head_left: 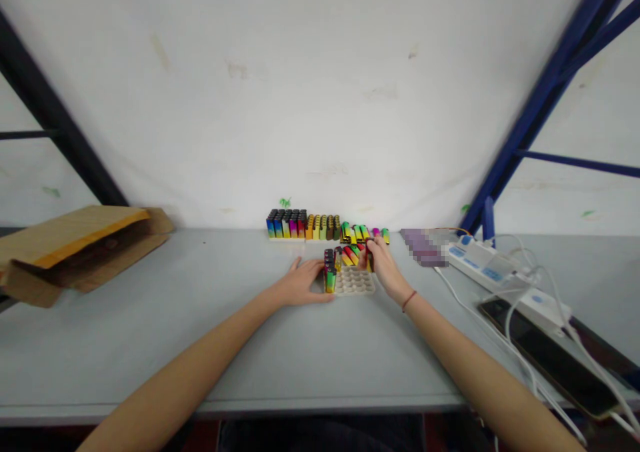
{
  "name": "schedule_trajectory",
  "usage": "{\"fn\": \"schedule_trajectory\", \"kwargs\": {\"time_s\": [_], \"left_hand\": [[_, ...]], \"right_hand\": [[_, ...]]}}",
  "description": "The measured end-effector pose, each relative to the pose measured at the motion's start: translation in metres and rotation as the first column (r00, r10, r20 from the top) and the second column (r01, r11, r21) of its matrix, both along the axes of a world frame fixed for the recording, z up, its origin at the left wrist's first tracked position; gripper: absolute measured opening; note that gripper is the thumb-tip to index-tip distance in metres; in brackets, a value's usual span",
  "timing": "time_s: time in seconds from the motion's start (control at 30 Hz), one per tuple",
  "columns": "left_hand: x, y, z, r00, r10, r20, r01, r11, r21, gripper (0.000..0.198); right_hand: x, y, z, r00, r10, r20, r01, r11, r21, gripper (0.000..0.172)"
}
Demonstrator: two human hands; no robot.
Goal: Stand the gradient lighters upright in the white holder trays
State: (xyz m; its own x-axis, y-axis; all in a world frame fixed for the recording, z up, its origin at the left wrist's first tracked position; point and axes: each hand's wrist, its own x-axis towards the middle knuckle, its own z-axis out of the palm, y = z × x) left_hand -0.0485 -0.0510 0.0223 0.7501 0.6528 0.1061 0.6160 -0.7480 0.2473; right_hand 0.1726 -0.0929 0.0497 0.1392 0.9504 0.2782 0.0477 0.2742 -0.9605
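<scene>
A pale tray (pixel 356 283) with round holes lies on the grey table (pixel 200 319), a few colourful lighters (pixel 329 273) standing in its left end. My left hand (pixel 300 283) rests flat beside the tray's left edge, fingers spread, touching it. My right hand (pixel 384 260) is at the tray's far right corner, fingers closed on a lighter (pixel 369 259) from the loose pile (pixel 357 239). Behind stands a row of lighters (pixel 303 225) in trays against the wall.
An open brown cardboard box (pixel 75 249) lies at the far left. White power strips (pixel 493 265) with cables, and a dark phone (pixel 547 355), lie at the right. Blue and black rack struts flank the table.
</scene>
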Motion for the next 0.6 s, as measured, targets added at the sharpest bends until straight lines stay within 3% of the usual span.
{"fn": "schedule_trajectory", "kwargs": {"time_s": [0.13,0.3,0.5,0.6], "left_hand": [[0.000,-0.001,0.000,1.000,-0.001,0.011,0.001,1.000,-0.008,0.081],[-0.001,0.001,-0.003,1.000,-0.005,0.020,0.005,1.000,0.002,0.082],[-0.001,0.001,-0.003,1.000,-0.008,0.028,0.008,1.000,0.006,0.081],[-0.001,0.000,-0.002,1.000,-0.006,0.025,0.006,1.000,-0.002,0.081]], "right_hand": [[-0.004,-0.005,-0.002,0.951,-0.018,0.310,-0.044,0.981,0.191,0.029],[-0.007,-0.005,-0.012,0.901,0.069,0.429,-0.161,0.970,0.181,0.026],[-0.007,-0.006,-0.017,0.827,-0.007,0.561,-0.147,0.962,0.229,0.026],[-0.006,-0.007,-0.015,0.720,-0.115,0.684,-0.128,0.947,0.294,0.024]]}}
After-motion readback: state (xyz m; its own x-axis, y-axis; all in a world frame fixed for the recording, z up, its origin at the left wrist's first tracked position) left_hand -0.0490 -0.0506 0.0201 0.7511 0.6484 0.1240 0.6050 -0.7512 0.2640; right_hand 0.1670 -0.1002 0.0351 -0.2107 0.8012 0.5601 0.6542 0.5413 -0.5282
